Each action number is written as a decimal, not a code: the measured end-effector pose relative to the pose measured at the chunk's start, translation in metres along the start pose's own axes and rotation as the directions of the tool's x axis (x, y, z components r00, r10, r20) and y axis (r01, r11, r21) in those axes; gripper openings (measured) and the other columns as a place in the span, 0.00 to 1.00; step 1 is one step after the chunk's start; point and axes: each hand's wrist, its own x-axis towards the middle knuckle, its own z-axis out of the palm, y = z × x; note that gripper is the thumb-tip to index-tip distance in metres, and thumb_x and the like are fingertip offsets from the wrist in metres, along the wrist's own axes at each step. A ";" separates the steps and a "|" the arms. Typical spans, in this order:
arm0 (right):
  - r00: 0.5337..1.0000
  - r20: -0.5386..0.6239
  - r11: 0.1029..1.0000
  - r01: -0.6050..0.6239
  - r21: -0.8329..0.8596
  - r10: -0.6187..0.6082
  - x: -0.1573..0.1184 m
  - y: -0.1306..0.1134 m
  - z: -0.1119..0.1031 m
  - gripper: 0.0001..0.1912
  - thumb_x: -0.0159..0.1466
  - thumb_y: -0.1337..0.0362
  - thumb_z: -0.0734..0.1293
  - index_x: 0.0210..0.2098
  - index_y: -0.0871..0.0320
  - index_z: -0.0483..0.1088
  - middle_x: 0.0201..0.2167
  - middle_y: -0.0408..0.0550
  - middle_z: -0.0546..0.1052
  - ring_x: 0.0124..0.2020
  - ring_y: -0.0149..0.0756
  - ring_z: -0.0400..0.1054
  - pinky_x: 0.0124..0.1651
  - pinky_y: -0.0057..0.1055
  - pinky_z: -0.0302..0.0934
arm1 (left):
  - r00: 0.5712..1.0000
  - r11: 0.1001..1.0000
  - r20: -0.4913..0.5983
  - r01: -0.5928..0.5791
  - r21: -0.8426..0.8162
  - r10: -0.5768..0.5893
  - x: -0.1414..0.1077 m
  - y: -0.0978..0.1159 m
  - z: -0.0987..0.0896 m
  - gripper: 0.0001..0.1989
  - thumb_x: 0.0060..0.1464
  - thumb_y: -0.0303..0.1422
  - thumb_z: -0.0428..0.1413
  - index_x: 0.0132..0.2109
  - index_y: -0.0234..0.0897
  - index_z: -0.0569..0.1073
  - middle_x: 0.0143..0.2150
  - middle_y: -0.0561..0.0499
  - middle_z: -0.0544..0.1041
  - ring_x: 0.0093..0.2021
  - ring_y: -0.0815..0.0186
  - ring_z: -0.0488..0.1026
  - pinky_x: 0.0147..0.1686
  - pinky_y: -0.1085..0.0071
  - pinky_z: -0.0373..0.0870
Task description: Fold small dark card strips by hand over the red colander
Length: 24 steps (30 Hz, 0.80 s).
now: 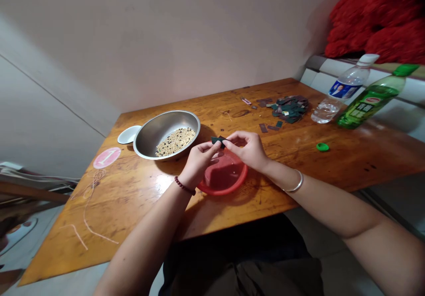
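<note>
Both hands meet above a red plastic basket [223, 178] near the table's front edge. Between their fingertips is a small dark green strip [217, 141]. My left hand [203, 156] pinches its left part, and my right hand [247, 149] pinches the right part. A pile of similar dark green and brown strips [290, 109] lies at the back right, with a few loose ones around it. To the left of the hands stands a steel bowl [142, 141] containing pale and dark beans [175, 141].
A white dish [128, 135], a pink disc marked 1 [106, 158] and loose string [86, 218] are on the left. At right stand a clear bottle [343, 88] and a green bottle [372, 99], near a green cap [322, 147].
</note>
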 end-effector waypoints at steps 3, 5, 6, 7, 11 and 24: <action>1.000 0.017 1.000 -0.017 0.024 0.017 0.002 0.000 -0.001 0.12 0.55 0.55 0.72 0.29 0.58 0.75 0.27 0.47 0.79 0.28 0.34 0.73 0.32 0.29 0.67 | 1.000 1.000 0.008 0.000 -0.019 0.000 0.001 -0.001 0.000 0.20 0.44 0.48 0.65 0.34 0.34 0.77 0.32 0.50 0.77 0.31 0.73 0.72 0.30 0.78 0.65; 0.998 0.032 0.996 -0.063 0.067 0.061 0.005 0.001 0.000 0.13 0.54 0.54 0.73 0.28 0.59 0.75 0.27 0.47 0.79 0.28 0.34 0.73 0.33 0.29 0.67 | 1.000 1.000 -0.003 -0.011 -0.022 0.011 0.001 0.000 0.000 0.19 0.43 0.46 0.66 0.34 0.34 0.77 0.31 0.50 0.77 0.30 0.73 0.71 0.30 0.78 0.64; 0.995 0.041 0.991 -0.094 0.096 0.090 0.006 0.002 0.000 0.14 0.53 0.53 0.74 0.28 0.59 0.75 0.27 0.47 0.79 0.27 0.33 0.72 0.33 0.30 0.67 | 1.000 1.000 -0.006 -0.019 -0.019 0.019 0.001 0.001 0.000 0.19 0.43 0.46 0.66 0.34 0.34 0.78 0.31 0.50 0.77 0.30 0.74 0.70 0.30 0.78 0.64; 0.991 0.051 0.983 -0.129 0.128 0.123 0.008 0.001 0.000 0.15 0.51 0.52 0.74 0.27 0.59 0.75 0.26 0.47 0.79 0.27 0.33 0.72 0.33 0.29 0.67 | 1.000 1.000 -0.007 -0.026 -0.016 0.026 0.000 0.002 0.001 0.19 0.42 0.45 0.67 0.34 0.34 0.78 0.30 0.50 0.77 0.29 0.74 0.70 0.30 0.78 0.64; 0.965 0.090 0.934 -0.261 0.242 0.247 0.010 -0.003 0.000 0.18 0.48 0.50 0.75 0.26 0.59 0.76 0.25 0.45 0.78 0.27 0.31 0.71 0.32 0.28 0.67 | 0.999 0.999 0.015 -0.036 0.016 0.036 -0.002 0.008 0.001 0.20 0.40 0.44 0.68 0.37 0.33 0.79 0.29 0.49 0.77 0.28 0.73 0.69 0.29 0.76 0.64; 0.928 0.106 0.864 -0.370 0.341 0.356 0.012 -0.004 0.000 0.16 0.45 0.53 0.77 0.24 0.59 0.75 0.23 0.42 0.76 0.25 0.27 0.69 0.32 0.26 0.65 | 0.994 0.993 0.071 -0.090 0.072 0.085 -0.003 0.006 -0.001 0.22 0.49 0.41 0.64 0.49 0.33 0.76 0.37 0.44 0.79 0.35 0.68 0.74 0.33 0.74 0.70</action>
